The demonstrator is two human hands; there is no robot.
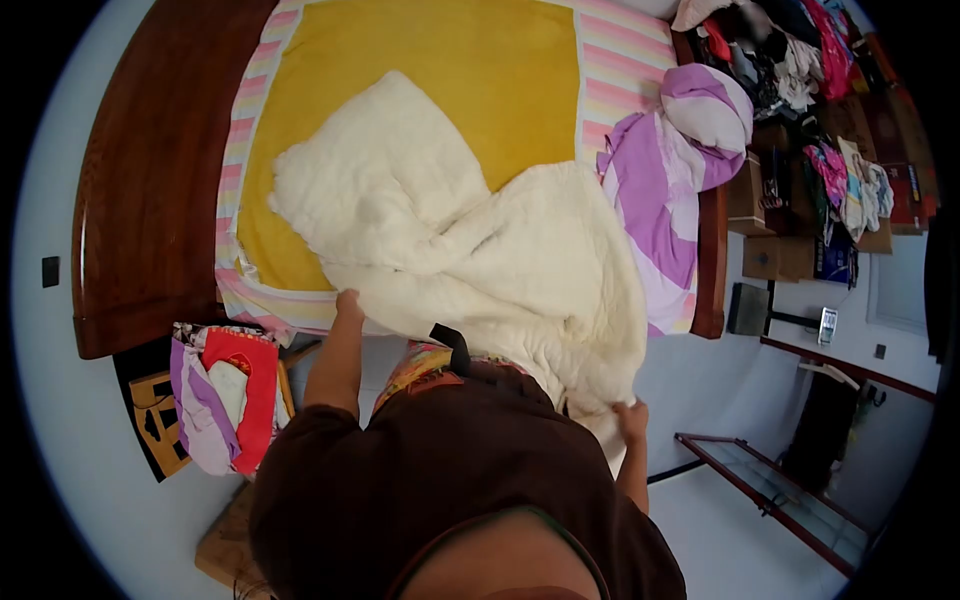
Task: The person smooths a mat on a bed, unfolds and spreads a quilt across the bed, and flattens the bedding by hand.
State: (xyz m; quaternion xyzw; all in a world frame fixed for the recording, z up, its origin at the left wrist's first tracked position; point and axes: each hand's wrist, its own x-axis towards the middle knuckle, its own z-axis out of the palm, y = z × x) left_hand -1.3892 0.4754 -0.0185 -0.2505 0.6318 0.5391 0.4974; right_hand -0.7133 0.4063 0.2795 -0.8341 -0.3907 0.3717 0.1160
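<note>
A thick cream quilt [540, 235] lies bunched and folded over the near part of the bed, hanging past its front edge against my body. My left hand [348, 303] is closed on the quilt's near left edge, beside the bed's front edge. Lower down at the right, my right hand [630, 418] grips the quilt's hanging corner. Beneath the quilt is a mustard-yellow sheet [430, 40] with a pale border, spread on a pink, yellow and white striped bedsheet [625, 70].
A purple and white cover [655, 190] lies heaped along the bed's right side. The brown wooden headboard [150, 170] stands at left. Folded red and purple fabrics [240, 400] sit below it. Boxes [775, 258] and piled clothes [770, 60] fill the right; a glass door [770, 490] stands lower right.
</note>
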